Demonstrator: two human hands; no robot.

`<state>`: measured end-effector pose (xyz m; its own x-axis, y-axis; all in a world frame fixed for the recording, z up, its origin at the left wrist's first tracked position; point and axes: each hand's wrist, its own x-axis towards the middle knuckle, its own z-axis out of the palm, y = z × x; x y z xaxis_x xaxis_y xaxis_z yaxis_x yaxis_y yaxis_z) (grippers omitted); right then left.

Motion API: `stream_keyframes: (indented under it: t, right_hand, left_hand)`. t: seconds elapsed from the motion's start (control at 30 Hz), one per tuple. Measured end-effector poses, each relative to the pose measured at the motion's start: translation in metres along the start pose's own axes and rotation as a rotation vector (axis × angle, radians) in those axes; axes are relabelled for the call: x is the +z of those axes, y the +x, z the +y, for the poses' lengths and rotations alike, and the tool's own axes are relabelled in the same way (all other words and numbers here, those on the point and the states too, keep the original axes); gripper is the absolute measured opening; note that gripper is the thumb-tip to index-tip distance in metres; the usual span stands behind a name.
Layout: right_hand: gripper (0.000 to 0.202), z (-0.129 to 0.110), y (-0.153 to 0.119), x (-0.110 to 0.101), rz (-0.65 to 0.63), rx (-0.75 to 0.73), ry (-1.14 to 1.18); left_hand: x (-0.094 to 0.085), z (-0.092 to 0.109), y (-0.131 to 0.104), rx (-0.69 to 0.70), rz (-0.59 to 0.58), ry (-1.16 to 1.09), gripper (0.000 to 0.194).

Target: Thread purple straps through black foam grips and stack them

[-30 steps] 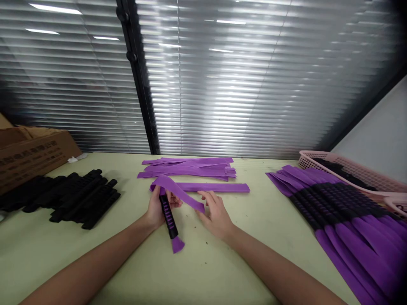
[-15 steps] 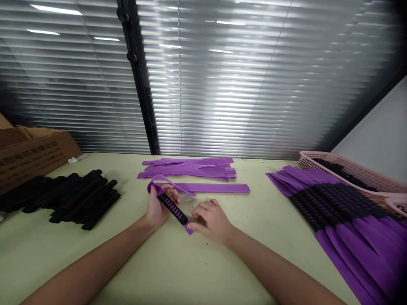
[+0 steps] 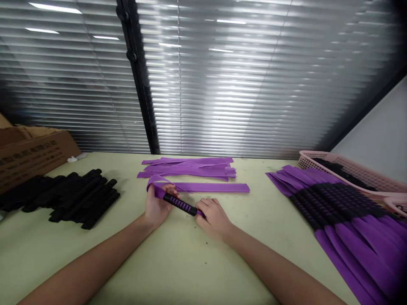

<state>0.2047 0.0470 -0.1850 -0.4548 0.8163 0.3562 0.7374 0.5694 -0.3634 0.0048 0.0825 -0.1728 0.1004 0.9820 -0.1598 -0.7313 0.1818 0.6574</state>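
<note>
Purple strap (image 3: 159, 192) (black-sleeved) runs between both hands (image 3: 216, 217).

Black sleeve (image 3: 180, 204) with purple bars, purple strap (image 3: 155, 190)

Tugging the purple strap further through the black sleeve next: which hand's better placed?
Right hand, probably: it grips the purple strap just past the black sleeve's near end. Left hand is at the far end, holding the loop.
</note>
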Motion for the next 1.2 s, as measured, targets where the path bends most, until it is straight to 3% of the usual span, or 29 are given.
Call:
stream_keyframes:
  t: [0.13,0.3,0.4,0.53,0.63,0.8,0.97,1.07,1.2]
  right_hand:
    - [0.015,0.001,0.001,-0.003,0.057,0.129,0.08]
    - [0.02,0.01,0.004,-0.003,0.167,0.391,0.387]
    - [0.019,0.014,0.005,-0.005,0.252,0.469,0.524]
    - [0.018,0.016,0.005,-0.006,0.288,0.47,0.608]
    - [0.016,0.015,0.005,-0.005,0.23,0.442,0.583]
    - [0.013,0.009,0.005,-0.006,0.09,0.316,0.45]
    - [0.012,0.007,0.004,-0.006,0.076,0.253,0.416]
    - [0.015,0.012,0.006,-0.002,0.131,0.324,0.534]
    - [0.027,0.022,0.011,0.003,0.234,0.453,0.929]
  left_hand:
    - [0.0,0.0,0.0,-0.001,0.027,-0.032,0.068]
    - [0.0,0.0,-0.002,0.021,0.026,-0.02,0.067]
    - [-0.003,-0.001,-0.001,0.056,0.017,-0.008,0.068]
    - [-0.006,0.0,-0.001,0.063,-0.029,0.02,0.069]
    - [-0.006,0.0,-0.002,0.053,-0.104,0.056,0.067]
    - [-0.005,-0.003,-0.005,0.02,-0.196,0.236,0.047]
    - [-0.007,-0.008,-0.004,0.066,-0.197,0.339,0.053]
    - [-0.008,-0.009,-0.003,0.084,-0.195,0.368,0.056]
    - [-0.008,-0.009,-0.003,0.08,-0.203,0.389,0.057]
